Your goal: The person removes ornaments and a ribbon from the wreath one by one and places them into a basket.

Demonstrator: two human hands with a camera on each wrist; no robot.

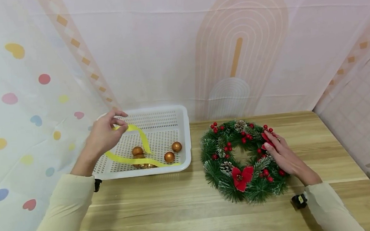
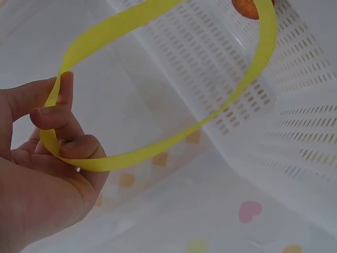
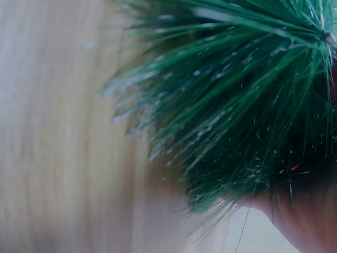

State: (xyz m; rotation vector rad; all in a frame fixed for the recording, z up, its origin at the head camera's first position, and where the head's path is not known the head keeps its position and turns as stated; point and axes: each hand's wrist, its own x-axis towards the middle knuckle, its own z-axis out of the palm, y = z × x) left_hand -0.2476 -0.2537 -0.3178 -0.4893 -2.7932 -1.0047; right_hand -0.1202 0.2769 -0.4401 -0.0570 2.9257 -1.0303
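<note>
Yellow ribbon (image 1: pixel 144 138) is pinched between the thumb and fingers of my left hand (image 1: pixel 104 133), raised above the left side of a white plastic basket (image 1: pixel 187 137). In the left wrist view the ribbon (image 2: pixel 121 29) loops away from the fingers, and its lower lengths droop into the basket. My right hand (image 1: pixel 286 156) rests with extended fingers on the right side of a green wreath (image 1: pixel 213 170), by a red flower. Red berries, pinecones and another red flower (image 1: pixel 242 178) decorate it. Green needles (image 3: pixel 237 95) hide most of that hand in the right wrist view.
Several shiny copper-coloured balls (image 1: pixel 169 157) lie in the basket, some partly under the ribbon. Basket and wreath sit side by side on a wooden table (image 1: pixel 166 210). Behind them hangs a patterned cloth (image 1: pixel 155 60), with a dotted one at left.
</note>
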